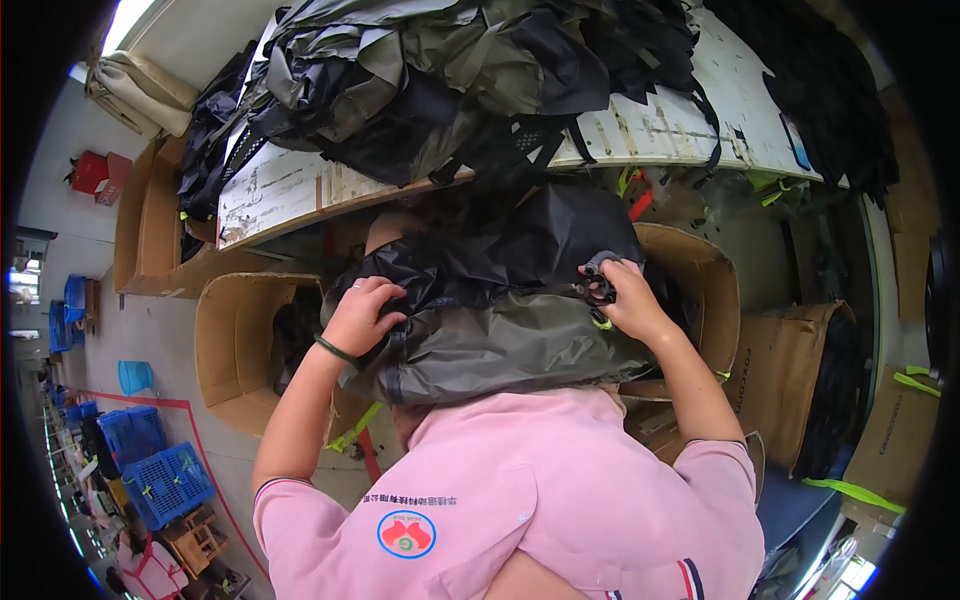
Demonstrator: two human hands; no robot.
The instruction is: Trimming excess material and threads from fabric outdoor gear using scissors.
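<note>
Across my lap lies a large piece of thin, shiny fabric (480, 345), olive grey at the near side and black at the far side, wrinkled along the middle. My left hand (365, 312) rests on its left part, with thumb and fingers apart and nothing visible between them. At its right part my right hand (632, 303) is closed around a small dark tool with loops, which looks like scissors (598, 280). The palm hides part of that tool.
A heap of black and olive fabric pieces (430, 80) covers the white worktable (290, 190) ahead. Open cardboard boxes (235, 345) stand left and right of my lap, holding dark fabric. Blue crates (168, 485) sit on the floor at far left.
</note>
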